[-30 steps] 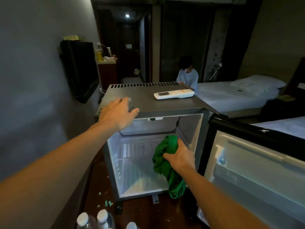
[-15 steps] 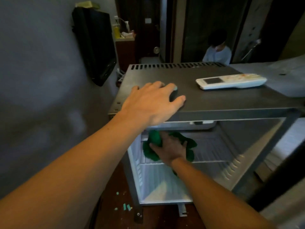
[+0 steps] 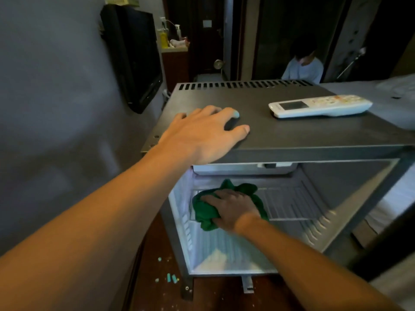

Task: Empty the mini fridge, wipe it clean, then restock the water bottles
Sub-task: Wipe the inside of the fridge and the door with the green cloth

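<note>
The grey mini fridge [image 3: 303,140] stands open in front of me, its white inside bare of bottles. My left hand [image 3: 202,135] rests flat on the front left of its top, fingers spread. Inside, my right hand [image 3: 231,209] presses a crumpled green cloth [image 3: 205,213] onto the left part of the wire shelf [image 3: 289,205], fingers spread over the cloth. No water bottles show in this view.
A white remote control [image 3: 318,106] lies on the fridge top at the right. A black TV [image 3: 134,57] hangs on the left wall. A person [image 3: 303,66] sits behind the fridge beside a white bed [image 3: 368,95]. Small teal bits [image 3: 170,277] litter the dark wooden floor.
My right hand carried the green cloth from the fridge opening onto the shelf and slid it left. My head moved closer, so the door and the bottles left the view. My left hand stayed put.
</note>
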Action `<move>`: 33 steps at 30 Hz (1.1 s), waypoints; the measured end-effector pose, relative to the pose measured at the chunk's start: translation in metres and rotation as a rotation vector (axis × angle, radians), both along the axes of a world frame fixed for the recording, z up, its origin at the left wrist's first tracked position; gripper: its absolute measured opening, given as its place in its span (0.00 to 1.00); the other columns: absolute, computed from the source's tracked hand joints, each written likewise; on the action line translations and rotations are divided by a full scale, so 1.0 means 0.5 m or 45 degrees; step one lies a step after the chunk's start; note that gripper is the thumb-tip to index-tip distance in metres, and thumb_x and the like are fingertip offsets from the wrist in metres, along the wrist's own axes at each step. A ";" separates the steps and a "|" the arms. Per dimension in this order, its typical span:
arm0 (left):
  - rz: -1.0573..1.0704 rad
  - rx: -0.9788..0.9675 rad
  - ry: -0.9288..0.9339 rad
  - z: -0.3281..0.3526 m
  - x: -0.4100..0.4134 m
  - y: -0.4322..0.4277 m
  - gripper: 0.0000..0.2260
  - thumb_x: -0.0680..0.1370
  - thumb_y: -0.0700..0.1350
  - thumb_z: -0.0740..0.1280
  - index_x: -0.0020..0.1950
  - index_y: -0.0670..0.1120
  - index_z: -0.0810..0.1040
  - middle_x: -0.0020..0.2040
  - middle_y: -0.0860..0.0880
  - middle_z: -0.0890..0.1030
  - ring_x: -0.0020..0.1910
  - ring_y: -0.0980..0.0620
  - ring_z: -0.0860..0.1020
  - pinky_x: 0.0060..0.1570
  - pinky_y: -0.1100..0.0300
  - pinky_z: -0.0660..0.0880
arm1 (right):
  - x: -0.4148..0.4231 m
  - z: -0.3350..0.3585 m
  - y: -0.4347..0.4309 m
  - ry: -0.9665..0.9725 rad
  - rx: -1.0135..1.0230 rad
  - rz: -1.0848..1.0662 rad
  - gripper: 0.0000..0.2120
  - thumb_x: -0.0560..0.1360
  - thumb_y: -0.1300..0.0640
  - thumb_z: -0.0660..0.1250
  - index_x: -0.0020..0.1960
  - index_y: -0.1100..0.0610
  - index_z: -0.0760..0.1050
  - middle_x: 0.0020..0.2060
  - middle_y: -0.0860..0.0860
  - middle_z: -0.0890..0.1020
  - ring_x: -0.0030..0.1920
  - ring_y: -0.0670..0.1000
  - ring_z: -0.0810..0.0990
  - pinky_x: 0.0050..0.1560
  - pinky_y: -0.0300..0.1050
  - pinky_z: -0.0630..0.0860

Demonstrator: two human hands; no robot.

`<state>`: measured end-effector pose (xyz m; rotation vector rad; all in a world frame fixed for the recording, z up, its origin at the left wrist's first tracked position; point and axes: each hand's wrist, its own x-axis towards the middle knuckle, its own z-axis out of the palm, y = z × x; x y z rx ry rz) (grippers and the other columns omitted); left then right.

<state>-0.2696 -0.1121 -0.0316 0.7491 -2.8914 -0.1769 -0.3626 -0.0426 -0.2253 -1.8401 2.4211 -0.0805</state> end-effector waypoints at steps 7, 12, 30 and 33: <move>0.038 -0.056 0.004 -0.010 0.001 0.005 0.26 0.78 0.68 0.45 0.74 0.63 0.57 0.77 0.57 0.59 0.75 0.51 0.57 0.71 0.40 0.53 | -0.043 -0.036 -0.026 -0.078 -0.042 -0.301 0.30 0.74 0.35 0.58 0.73 0.40 0.57 0.75 0.50 0.59 0.73 0.59 0.61 0.71 0.64 0.55; 0.026 -0.064 0.026 -0.004 -0.003 0.005 0.25 0.78 0.67 0.47 0.73 0.62 0.61 0.74 0.56 0.64 0.72 0.49 0.63 0.68 0.40 0.60 | -0.041 -0.032 -0.031 -0.101 -0.107 -0.328 0.27 0.74 0.36 0.60 0.70 0.42 0.61 0.66 0.52 0.73 0.63 0.57 0.74 0.61 0.52 0.69; 0.096 -0.124 0.006 0.000 -0.005 0.016 0.23 0.79 0.65 0.45 0.73 0.62 0.59 0.74 0.57 0.64 0.72 0.49 0.62 0.68 0.40 0.59 | -0.162 -0.032 0.061 0.020 -0.053 -0.645 0.29 0.76 0.41 0.57 0.75 0.37 0.52 0.74 0.54 0.62 0.69 0.61 0.65 0.66 0.54 0.63; 0.111 -0.122 -0.016 0.002 -0.004 0.023 0.23 0.79 0.65 0.46 0.73 0.62 0.59 0.74 0.56 0.64 0.72 0.49 0.62 0.67 0.40 0.61 | -0.161 -0.013 0.076 -0.120 0.015 -0.589 0.30 0.74 0.37 0.58 0.74 0.36 0.54 0.75 0.51 0.58 0.71 0.62 0.60 0.67 0.55 0.63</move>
